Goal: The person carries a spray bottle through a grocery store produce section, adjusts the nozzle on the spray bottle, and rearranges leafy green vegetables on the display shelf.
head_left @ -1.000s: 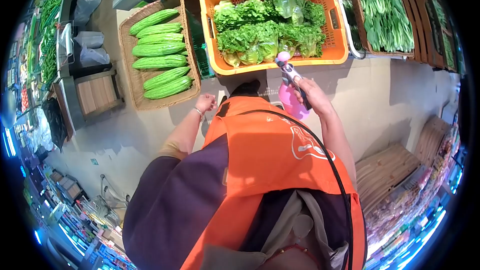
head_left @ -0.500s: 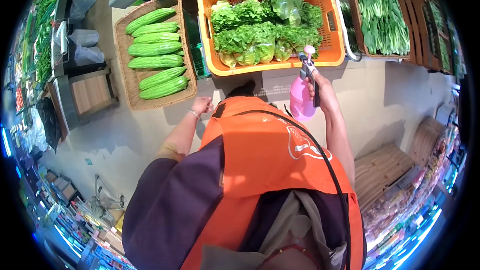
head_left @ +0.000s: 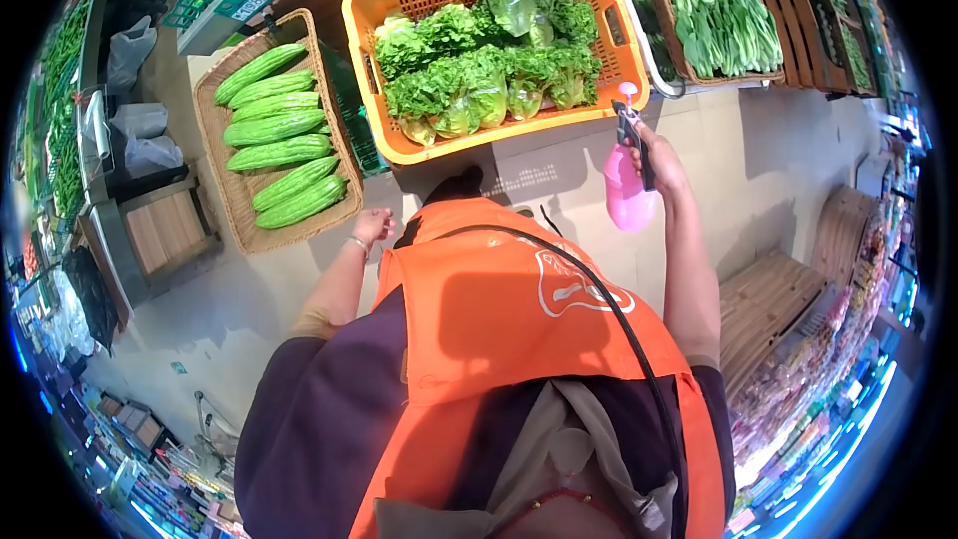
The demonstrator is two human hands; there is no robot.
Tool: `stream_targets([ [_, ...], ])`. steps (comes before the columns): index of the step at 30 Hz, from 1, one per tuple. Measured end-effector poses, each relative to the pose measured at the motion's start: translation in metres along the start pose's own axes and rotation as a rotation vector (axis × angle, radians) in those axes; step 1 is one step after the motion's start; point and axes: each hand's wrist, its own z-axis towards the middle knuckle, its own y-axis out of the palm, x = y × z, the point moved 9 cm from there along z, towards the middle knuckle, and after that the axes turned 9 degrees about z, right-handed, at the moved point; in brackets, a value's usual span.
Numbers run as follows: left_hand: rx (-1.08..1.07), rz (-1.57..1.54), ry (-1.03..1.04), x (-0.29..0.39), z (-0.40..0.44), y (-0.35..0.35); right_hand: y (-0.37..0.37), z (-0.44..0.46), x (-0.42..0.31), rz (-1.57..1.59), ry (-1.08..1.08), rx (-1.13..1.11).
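Near the front right corner of the orange plastic crate (head_left: 627,65), a pink spray bottle (head_left: 631,195) is held upright above the tiled floor (head_left: 738,180); its dark trigger head is gripped by the right hand (head_left: 659,162), whose fingers are wrapped round the handle; the head is topped by a pink pump knob, which is seen against the crate's rim, though whether the two are touching cannot be told. By the wearer's other side, the left hand (head_left: 374,227) is held near the wicker basket (head_left: 238,205), its fingers loosely curled inward; whether anything is enclosed by them cannot be told; its wrist is ringed by a bracelet (head_left: 356,243). Bagged and loose-leafed lettuce (head_left: 489,70) is heaped in the crate; ridged green gourds (head_left: 274,127) are laid lengthwise in the basket; an orange apron (head_left: 499,309) is worn, crossed by a black cord (head_left: 614,299).
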Motion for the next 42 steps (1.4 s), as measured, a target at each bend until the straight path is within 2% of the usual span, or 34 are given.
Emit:
stream_targets([
  [6,0.010,-0.029,-0.003,0.002,-0.010,0.001,0.049,-0.018,-0.009,-0.232,0.061,-0.202],
  [12,0.003,-0.072,0.005,0.002,-0.017,0.006,0.089,-0.039,-0.004,-0.135,0.015,-0.365],
  [15,-0.041,-0.183,0.140,0.048,-0.040,0.021,0.090,-0.053,0.000,-0.081,-0.044,-0.365],
  [18,-0.073,-0.256,0.341,0.143,-0.086,0.047,0.080,-0.066,0.014,0.003,-0.122,-0.310],
  [21,-0.181,-0.329,0.431,0.237,-0.115,0.104,0.069,-0.086,0.016,0.056,-0.213,-0.255],
  [24,-0.320,-0.225,0.501,0.310,-0.131,0.182,0.051,-0.101,0.019,0.110,-0.268,-0.187],
  [26,-0.451,-0.284,0.441,0.337,-0.138,0.232,0.035,-0.109,0.022,0.139,-0.291,-0.163],
  [29,-0.682,-0.383,0.329,0.354,-0.144,0.308,-0.002,-0.115,0.030,0.200,-0.321,-0.119],
  [36,-0.880,-0.563,0.196,0.374,-0.168,0.396,-0.072,-0.116,0.038,0.237,-0.309,-0.056],
  [42,-0.892,-0.624,0.155,0.378,-0.168,0.446,-0.117,-0.114,0.051,0.240,-0.281,-0.076],
])
